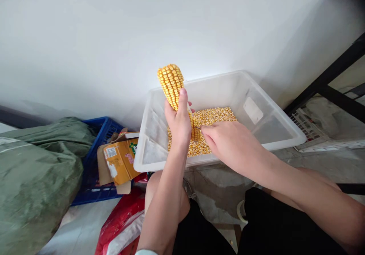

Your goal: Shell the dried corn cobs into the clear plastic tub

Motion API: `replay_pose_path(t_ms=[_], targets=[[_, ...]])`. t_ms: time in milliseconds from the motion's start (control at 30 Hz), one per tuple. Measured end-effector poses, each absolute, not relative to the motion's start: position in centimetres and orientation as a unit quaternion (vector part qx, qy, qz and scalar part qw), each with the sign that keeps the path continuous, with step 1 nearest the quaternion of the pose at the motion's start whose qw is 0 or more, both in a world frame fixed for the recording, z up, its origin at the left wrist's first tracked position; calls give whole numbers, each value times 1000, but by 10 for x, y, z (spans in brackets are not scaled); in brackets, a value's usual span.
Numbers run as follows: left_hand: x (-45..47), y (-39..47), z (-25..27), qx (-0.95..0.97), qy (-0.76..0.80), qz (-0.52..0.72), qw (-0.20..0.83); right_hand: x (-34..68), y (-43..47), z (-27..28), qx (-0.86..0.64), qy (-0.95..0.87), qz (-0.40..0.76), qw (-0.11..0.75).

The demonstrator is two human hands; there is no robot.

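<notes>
My left hand [179,120] is wrapped round a yellow corn cob [171,82], its thumb lying along the side. The cob tilts, its thick end up and its lower end over a translucent plastic bin [270,114]. My right hand [225,139] is closed on a thin pointed metal tool [197,127], whose handle is hidden in the fist. The tool's tip meets the lower part of the cob. Loose corn kernels [213,115] cover the bin's floor beneath both hands.
Left of the bin are a flattened orange carton [119,163], a blue crate [98,194] and a large green sack [37,186]. A red bag [122,217] lies by my leg. A black metal frame [322,80] and a white basket [306,125] stand at the right. A white wall [99,38] rises behind.
</notes>
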State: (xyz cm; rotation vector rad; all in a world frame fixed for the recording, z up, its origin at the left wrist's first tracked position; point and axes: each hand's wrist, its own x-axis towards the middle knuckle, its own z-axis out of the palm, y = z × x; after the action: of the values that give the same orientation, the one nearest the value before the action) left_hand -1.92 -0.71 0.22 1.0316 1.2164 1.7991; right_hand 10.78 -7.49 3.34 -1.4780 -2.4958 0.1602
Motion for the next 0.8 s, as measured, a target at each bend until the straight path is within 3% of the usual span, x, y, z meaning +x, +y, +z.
replay_pose_path(t_ms=[200,533,800], targets=[[-19,-6,2,397,468,708,350,102,-73,36,-545,-822,110,122],[-24,-1,-4,359,493,716,339,104,-74,9,-519,-820,117,212],[-27,6,-2,294,501,711,395,114,-64,14,-499,-820,176,219]])
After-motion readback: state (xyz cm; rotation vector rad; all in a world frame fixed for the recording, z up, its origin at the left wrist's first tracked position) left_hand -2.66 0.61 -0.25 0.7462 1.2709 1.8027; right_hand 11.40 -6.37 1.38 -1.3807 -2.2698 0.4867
